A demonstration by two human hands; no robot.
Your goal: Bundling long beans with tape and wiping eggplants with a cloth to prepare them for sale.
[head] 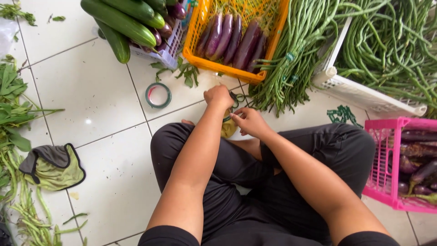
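I sit cross-legged on a white tiled floor. My left hand (219, 96) is closed in a fist just in front of my knees, with a green band or tape (237, 98) showing beside it. My right hand (249, 122) is close by, fingers curled, touching the same green piece. A yellowish object (227, 130) lies under both hands, mostly hidden. What exactly each hand grips is hard to make out.
An orange crate (227, 67) holds purple eggplants; beside it a bundle of long beans (296, 54) and a white crate (364, 93) with more. Cucumbers (123, 20) fill another basket. A green tape roll (158, 95), pink crate (384, 164), cloth (54, 166) and leafy greens (11, 109) lie around.
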